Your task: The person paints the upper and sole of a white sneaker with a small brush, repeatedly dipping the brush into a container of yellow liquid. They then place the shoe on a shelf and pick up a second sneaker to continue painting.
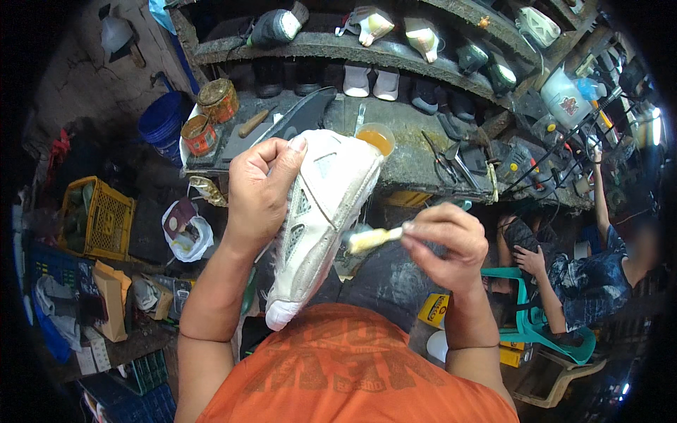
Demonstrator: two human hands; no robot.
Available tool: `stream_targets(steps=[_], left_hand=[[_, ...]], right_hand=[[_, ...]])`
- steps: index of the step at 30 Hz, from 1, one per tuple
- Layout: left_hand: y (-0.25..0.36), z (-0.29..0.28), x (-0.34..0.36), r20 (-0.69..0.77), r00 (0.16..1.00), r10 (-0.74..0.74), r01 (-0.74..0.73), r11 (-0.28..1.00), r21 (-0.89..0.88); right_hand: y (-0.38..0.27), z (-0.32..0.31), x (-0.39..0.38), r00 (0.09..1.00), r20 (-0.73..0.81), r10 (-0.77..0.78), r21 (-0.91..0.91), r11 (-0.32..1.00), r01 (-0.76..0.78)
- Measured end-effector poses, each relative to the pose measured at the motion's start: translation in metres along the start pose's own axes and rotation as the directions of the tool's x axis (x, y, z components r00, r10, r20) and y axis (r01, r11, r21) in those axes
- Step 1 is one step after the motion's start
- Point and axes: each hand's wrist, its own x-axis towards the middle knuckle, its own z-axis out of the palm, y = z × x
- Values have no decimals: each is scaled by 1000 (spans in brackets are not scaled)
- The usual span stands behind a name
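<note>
My left hand (262, 185) grips a white shoe (321, 190) at its upper end, thumb on the near side. The shoe has grey mesh panels and hangs tilted, its narrow end pointing down toward my orange shirt. In my right hand (449, 243) is a small brush (372, 240), pinched between thumb and fingers. Its yellowish, coated head points at the shoe's right edge, apart from it by a small gap. Just behind the shoe, a clear cup of amber liquid (376, 138) stands on the workbench (345, 116).
On the bench lie a wooden-handled tool (254, 123), rusty cans (218, 100) and pliers (443, 166). Shelves (317, 51) of shoes rise behind. A blue bucket (163, 121) and yellow crate (99, 217) stand left. A co-worker (585, 275) sits right, by a green chair (525, 321).
</note>
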Motion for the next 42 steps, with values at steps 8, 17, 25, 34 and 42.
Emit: stream_targets(steps=[8, 17, 25, 34, 42], left_hand=[[-16, -9, 13, 17, 978, -206, 206, 957, -202], [-55, -30, 22, -54, 929, -365, 334, 893, -302], [-88, -32, 19, -30, 980, -194, 188, 971, -148], [-111, -43, 17, 116, 950, -291, 308, 800, -515], [-122, -47, 13, 53, 951, -304, 304, 894, -327]], right_hand=[[12, 1, 16, 993, 26, 113, 29, 993, -114], [6, 38, 29, 958, 286, -29, 4, 1000, 29], [58, 43, 34, 971, -226, -83, -253, 967, 24], [10, 30, 22, 939, 88, 332, -431, 863, -265], [45, 34, 36, 960, 25, 278, -350, 902, -252]])
